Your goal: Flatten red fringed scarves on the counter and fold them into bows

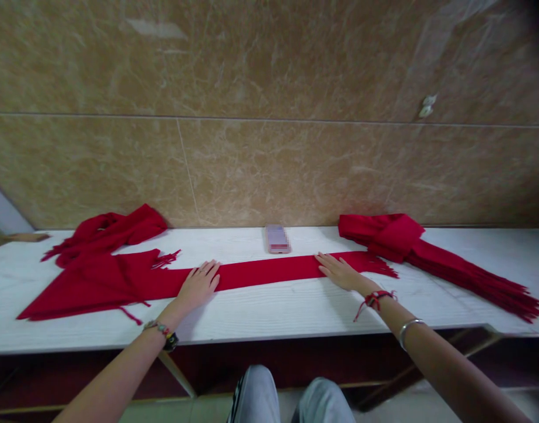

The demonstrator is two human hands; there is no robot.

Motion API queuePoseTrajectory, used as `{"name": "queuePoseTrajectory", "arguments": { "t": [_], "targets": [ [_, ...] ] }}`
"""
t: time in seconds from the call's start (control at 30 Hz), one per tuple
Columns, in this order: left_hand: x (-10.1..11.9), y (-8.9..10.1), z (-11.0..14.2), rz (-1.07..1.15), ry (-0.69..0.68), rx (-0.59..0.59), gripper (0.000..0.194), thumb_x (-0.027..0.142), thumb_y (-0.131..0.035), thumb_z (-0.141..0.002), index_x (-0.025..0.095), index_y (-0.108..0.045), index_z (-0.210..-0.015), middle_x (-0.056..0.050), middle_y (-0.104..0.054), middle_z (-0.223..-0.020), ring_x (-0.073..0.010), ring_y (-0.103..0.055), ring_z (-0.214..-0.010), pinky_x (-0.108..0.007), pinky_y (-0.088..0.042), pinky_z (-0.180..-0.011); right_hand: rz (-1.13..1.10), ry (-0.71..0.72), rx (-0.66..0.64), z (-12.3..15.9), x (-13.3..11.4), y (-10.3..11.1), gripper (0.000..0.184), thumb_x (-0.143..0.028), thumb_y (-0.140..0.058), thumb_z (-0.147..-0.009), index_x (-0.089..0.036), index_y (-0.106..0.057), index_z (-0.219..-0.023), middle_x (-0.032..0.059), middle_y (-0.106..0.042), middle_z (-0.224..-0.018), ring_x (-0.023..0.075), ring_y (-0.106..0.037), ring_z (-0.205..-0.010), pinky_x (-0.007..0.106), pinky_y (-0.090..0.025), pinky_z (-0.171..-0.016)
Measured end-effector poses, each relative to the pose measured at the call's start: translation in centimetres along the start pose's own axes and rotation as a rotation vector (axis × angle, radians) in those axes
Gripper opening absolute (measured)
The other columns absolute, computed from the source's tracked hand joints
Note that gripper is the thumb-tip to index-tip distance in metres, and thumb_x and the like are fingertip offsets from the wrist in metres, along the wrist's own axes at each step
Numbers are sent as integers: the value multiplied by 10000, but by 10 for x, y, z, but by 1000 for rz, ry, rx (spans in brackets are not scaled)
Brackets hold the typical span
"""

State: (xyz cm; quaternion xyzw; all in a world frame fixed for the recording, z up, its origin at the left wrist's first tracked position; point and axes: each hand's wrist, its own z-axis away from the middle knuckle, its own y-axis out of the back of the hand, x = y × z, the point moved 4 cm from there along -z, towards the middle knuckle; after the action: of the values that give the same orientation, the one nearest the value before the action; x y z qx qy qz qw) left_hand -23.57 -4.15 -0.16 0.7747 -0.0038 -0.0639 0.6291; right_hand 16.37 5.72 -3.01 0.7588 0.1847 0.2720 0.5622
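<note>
A red fringed scarf [267,272] lies across the white tabletop as a long flat strip. Its left end spreads into a wide pointed fold with some fringe showing; the right end finishes in loose fringe. My left hand [201,283] rests flat on the strip, left of the middle, fingers stretched out. Toward the fringed right end, my right hand [339,271] also lies flat on the cloth with its fingers extended. Neither hand grips anything.
Behind the left end lies a crumpled red scarf [115,232]. A folded, knotted red scarf [395,235] with long fringe is at the right. A phone [277,239] lies near the tiled wall [269,170]. The white table [269,314] has open shelving below its front edge.
</note>
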Motion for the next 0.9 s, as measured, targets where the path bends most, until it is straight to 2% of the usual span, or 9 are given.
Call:
{"name": "queuePoseTrajectory", "arguments": {
  "t": [0.1, 0.2, 0.3, 0.4, 0.5, 0.57, 0.63, 0.77, 0.9],
  "targets": [
    [-1, 0, -2, 4, 1, -41, 477, 290, -249, -874, 145, -351, -1316, -77, -332, -1389, -232, -291, -1271, -409, -266, -1005, 86, -32, -15, 21, 37, -7, 412, -190, -249, -882, -221, -479, -1222, 124, -367, -1356, 290, -348, -1227, 560, -403, -834],
    [0, 3, -11, 2, 31, -158, 490, 292, -247, -868, 135, -337, -1323, -106, -321, -1391, -260, -282, -1272, -444, -264, -994, 67, -101, -18, 18, 36, 4, 395, -218, -272, -877, -160, -506, -1190, 174, -405, -1319, 309, -358, -1212, 577, -381, -852],
    [13, 9, -31, 28, -7, -256, 497, 336, -292, -854, 161, -352, -1315, -126, -323, -1387, -284, -271, -1274, -481, -256, -982, -60, -86, 58, -3, -9, 32, 430, -297, -338, -869, -88, -470, -1221, 204, -426, -1291, 279, -364, -1211, 487, -338, -947],
    [43, 20, -56, 145, -218, -250, 467, 346, -364, -828, 179, -433, -1259, -122, -413, -1332, -244, -372, -1217, -399, -295, -973, -188, 112, 119, -23, -78, 65, 389, -294, -406, -850, -136, -503, -1191, 141, -478, -1259, 234, -392, -1187, 407, -337, -964],
    [71, 27, -78, 287, -359, -229, 408, 314, -416, -799, 172, -526, -1165, -108, -546, -1197, -203, -504, -1071, -307, -351, -914, -191, 279, 122, -33, -133, 86, 273, -239, -475, -826, -147, -562, -1068, 105, -582, -1082, 194, -516, -1006, 320, -427, -836],
    [82, 29, -89, 344, -364, -236, 375, 312, -453, -775, 166, -572, -1100, -103, -594, -1115, -201, -536, -1000, -287, -367, -879, -124, 341, 95, -35, -151, 92, 173, -176, -473, -828, -142, -577, -962, 85, -610, -936, 181, -549, -881, 292, -449, -720],
    [87, 29, -96, 368, -343, -259, 330, 313, -476, -756, 161, -614, -1015, -97, -631, -1026, -199, -558, -929, -278, -383, -838, -50, 377, 94, -35, -155, 93, 132, -128, -462, -831, -132, -568, -909, 76, -605, -865, 178, -551, -825, 277, -440, -653],
    [88, 30, -105, 391, -291, -310, 275, 317, -466, -748, 151, -643, -877, -77, -667, -844, -179, -577, -744, -259, -413, -696, 27, 406, 104, -33, -143, 93, 134, -87, -445, -834, -120, -557, -900, 69, -598, -833, 175, -550, -789, 266, -416, -612],
    [89, 28, -113, 438, -259, -343, 252, 316, -463, -726, 142, -638, -779, -61, -662, -783, -164, -561, -685, -242, -404, -636, 39, 420, 91, -32, -133, 89, 267, -99, -396, -865, -143, -488, -1113, 67, -601, -832, 156, -554, -752, 250, -393, -581]
  ]
}}
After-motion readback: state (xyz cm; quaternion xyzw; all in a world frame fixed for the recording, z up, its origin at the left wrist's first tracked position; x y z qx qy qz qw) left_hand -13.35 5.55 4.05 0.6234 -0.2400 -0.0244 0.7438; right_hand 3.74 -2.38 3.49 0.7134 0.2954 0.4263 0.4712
